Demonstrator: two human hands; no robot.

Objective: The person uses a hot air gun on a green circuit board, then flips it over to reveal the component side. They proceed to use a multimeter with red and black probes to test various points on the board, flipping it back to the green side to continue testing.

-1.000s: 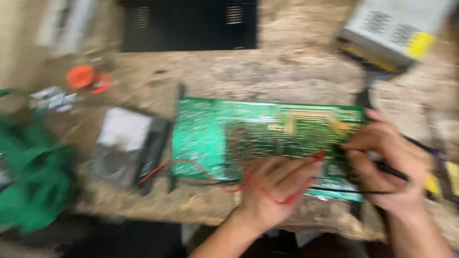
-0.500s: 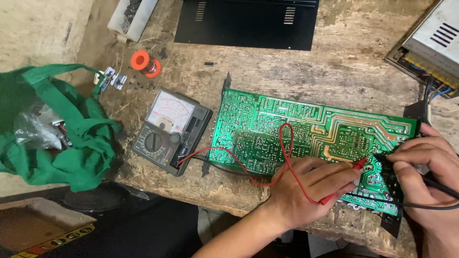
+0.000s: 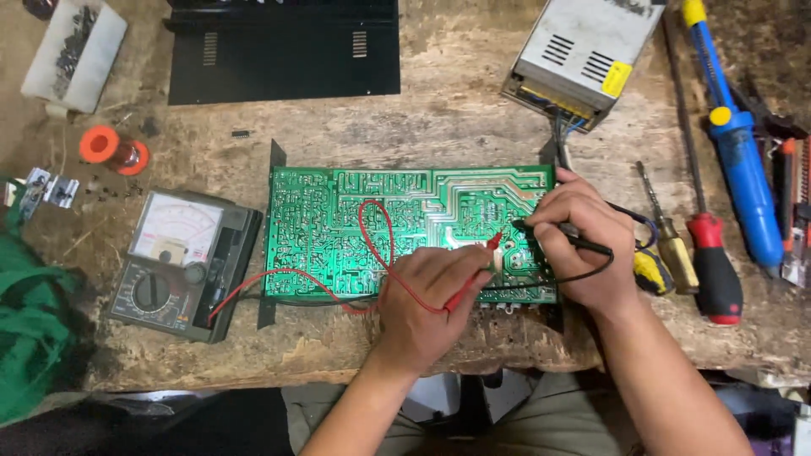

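While hands (image 3: 435, 291) probe board (image 3: 405, 232): meter (image 3: 182, 262) left, screwdrivers (image 3: 705, 253) right.

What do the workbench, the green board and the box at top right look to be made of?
Workbench: bare, worn wood, rough and stained. Board: likely fibreglass laminate, glossy green, with pale metal traces. Box: dull grey sheet metal, likely, with punched vent slots.

Left hand (image 3: 427, 300) and right hand (image 3: 583, 241) press red probe (image 3: 475, 270) and black probe (image 3: 562, 232) onto green circuit board (image 3: 338, 228).
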